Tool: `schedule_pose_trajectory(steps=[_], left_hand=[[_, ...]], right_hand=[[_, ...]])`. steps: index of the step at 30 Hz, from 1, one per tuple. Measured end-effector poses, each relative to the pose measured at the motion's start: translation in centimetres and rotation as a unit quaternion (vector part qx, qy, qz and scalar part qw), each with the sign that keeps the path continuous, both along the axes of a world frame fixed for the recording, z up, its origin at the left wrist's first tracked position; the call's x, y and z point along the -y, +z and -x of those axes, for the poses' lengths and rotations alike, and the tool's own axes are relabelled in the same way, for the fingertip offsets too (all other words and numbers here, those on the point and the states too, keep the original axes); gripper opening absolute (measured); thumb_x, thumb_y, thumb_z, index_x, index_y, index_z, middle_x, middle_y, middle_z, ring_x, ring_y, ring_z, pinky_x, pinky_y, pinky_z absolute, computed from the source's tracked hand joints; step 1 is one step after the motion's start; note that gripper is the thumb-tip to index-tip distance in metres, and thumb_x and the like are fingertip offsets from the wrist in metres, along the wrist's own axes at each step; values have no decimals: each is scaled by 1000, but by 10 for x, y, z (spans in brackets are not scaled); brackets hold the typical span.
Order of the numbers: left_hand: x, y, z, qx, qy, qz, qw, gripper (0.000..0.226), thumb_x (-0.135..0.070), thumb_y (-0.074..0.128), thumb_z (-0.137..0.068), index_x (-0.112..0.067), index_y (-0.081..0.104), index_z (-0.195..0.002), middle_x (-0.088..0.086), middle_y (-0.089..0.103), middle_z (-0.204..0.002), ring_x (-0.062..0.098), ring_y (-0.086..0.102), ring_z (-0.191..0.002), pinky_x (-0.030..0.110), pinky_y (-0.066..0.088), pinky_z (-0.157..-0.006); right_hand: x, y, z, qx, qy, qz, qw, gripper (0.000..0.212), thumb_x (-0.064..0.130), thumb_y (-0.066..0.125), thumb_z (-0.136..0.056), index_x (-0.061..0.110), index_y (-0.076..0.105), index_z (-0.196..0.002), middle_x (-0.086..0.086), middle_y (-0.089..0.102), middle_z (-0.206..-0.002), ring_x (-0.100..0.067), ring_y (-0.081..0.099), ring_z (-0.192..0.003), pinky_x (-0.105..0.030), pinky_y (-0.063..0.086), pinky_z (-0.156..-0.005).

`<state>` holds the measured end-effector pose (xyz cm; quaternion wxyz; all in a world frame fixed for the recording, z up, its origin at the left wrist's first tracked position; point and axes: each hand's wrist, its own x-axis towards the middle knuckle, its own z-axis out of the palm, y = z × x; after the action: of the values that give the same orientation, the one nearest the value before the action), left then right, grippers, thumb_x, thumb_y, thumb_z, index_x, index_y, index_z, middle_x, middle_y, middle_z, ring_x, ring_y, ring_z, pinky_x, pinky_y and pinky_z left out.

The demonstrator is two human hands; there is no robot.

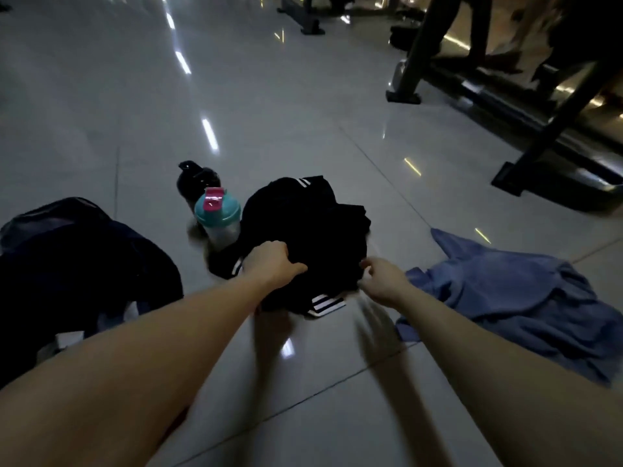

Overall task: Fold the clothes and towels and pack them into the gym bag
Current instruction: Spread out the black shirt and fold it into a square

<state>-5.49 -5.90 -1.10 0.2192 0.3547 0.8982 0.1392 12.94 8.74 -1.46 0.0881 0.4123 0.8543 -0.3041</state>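
Head view shows the black striped garment (303, 224) heaped on the floor, between the gym bag (67, 257) and a blue cloth (505, 291). The left hand (273, 264) has its fingers clamped in the fabric. The right hand (384, 281) is at the hem with fingers curled, but blur hides whether they grip. Lifting the bunched heap could tip the teal-lidded bottle (219, 214) just beside it.

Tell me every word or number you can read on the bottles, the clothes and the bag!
No words or numbers can be read anywhere.
black garment: only white stripes, no letters.
teal-lidded bottle: no label shows.
black bottle, dark bag, blue cloth: too dark or plain to show any text.
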Motion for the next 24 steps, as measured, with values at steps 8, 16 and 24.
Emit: schedule_pose_trajectory(steps=[8, 16, 24], left_hand=[[-7, -77, 10, -46, -76, 12, 996, 35, -26, 65, -88, -20, 61, -122, 7, 65, -114, 32, 64, -106, 39, 53, -84], [-32, 12, 40, -120, 21, -144, 982, 32, -37, 44, -104, -16, 67, -101, 16, 71, -105, 39, 65, -97, 40, 45, -73], [-78, 210, 42, 187, 171, -457, 852, 28, -25, 64, -97, -14, 70, -122, 6, 71, -109, 22, 68, -101, 33, 56, -93]], right_hand=[[-7, -81, 61, -27, -18, 13, 999, 73, 29, 68, -88, 23, 33, -152, -18, 48, -139, -40, 55, -119, -42, 50, -94], [-30, -20, 46, -145, -117, -79, 979, 19, 14, 43, -95, 12, 54, -80, -11, 60, -84, -36, 57, -81, -34, 33, -60], [-53, 121, 38, -292, -210, 65, 931, 40, 6, 53, -85, 12, 58, -124, -15, 60, -112, -39, 62, -110, -43, 52, -86]])
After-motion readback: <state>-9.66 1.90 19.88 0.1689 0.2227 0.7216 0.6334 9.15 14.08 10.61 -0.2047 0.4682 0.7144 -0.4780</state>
